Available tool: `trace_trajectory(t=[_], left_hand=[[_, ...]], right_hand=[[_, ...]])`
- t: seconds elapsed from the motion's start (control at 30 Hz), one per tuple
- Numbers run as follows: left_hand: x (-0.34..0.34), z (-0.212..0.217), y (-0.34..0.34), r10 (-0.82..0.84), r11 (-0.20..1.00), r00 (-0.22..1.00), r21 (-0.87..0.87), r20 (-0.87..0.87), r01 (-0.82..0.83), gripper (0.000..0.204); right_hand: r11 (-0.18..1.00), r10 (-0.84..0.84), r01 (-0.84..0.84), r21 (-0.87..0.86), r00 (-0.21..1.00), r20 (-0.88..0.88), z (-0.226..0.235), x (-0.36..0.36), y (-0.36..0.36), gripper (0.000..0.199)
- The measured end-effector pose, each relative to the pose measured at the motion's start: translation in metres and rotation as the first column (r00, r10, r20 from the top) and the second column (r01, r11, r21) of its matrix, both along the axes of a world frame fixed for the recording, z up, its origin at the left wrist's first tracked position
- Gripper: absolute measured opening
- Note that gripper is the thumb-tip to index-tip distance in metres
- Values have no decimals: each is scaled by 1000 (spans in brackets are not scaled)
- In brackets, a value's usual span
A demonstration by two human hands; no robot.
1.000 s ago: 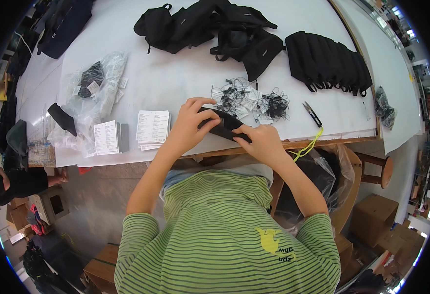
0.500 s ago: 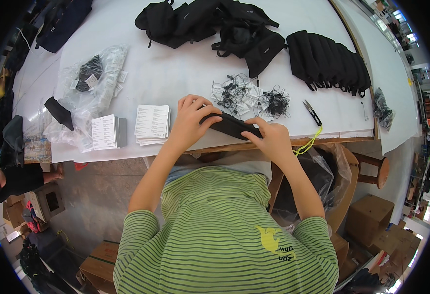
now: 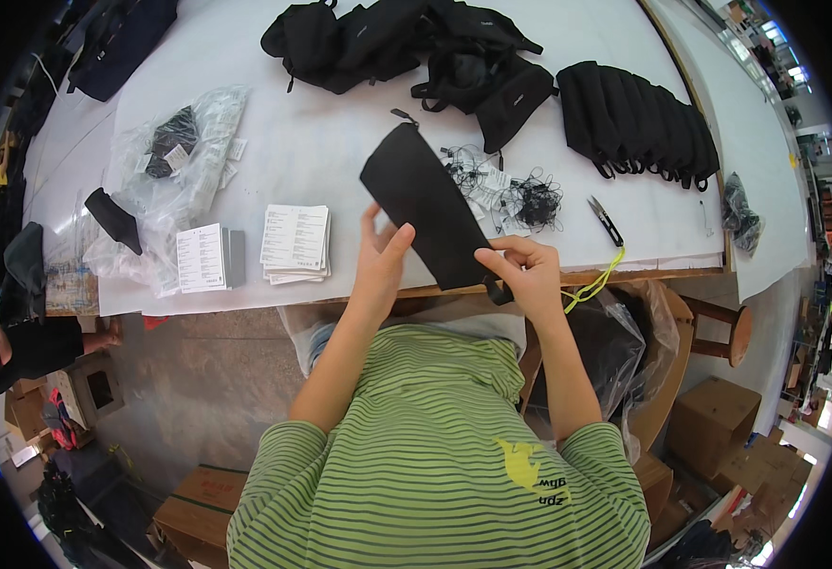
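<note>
Black cloth was what we held, a long flat pouch (image 3: pixel 425 213) lifted up over the near edge of the white table (image 3: pixel 321 152). Our right hand (image 3: pixel 527 275) was pinched shut on its lower end, close to a small loop or pull that hung there. Our left hand (image 3: pixel 381 256) was pressed flat on the pouch's left side, with the thumb closed over the edge, so both hands had it tight.

To do this well, we thought we should keep the pouch pulled smooth between both hands and tip it slowly, so each side could be looked at without it flopping over.

It was plain and dark, wider at the top than at the bottom, tilted so the top leaned to the left. A tiny tab stuck out of its top corner. We could not tell if it was open or zipped.

Just past it on the table lay a tangle of thin black strings with clear bags (image 3: pixel 506 190). Small scissors (image 3: pixel 606 221) lay to the right, and a row of black pouches (image 3: pixel 639 123) stood farther back. A heap of black bags (image 3: pixel 406 43) sat at the far side. White paper cards (image 3: pixel 295 242) were stacked to the left, near crinkly plastic bags (image 3: pixel 184 161).
</note>
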State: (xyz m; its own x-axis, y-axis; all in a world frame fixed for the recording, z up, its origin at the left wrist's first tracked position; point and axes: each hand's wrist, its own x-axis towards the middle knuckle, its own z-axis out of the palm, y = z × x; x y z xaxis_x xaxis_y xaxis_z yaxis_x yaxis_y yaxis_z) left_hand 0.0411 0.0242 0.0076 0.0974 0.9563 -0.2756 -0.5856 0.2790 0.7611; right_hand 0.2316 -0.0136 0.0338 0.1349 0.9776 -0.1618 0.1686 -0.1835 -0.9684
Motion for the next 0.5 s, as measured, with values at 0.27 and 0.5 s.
trace_trajectory(t=[0.27, 0.5], left_hand=[[-13, 4, 3, 15, 969, 958, -241, 287, 57, 48], [-19, 0, -5, 58, 975, 939, -222, 339, 20, 52]], right_hand=[[997, -27, -10, -82, 897, -442, 8, -37, -3, 30], [1000, -6, -10, -29, 862, -506, 10, -44, -19, 22]])
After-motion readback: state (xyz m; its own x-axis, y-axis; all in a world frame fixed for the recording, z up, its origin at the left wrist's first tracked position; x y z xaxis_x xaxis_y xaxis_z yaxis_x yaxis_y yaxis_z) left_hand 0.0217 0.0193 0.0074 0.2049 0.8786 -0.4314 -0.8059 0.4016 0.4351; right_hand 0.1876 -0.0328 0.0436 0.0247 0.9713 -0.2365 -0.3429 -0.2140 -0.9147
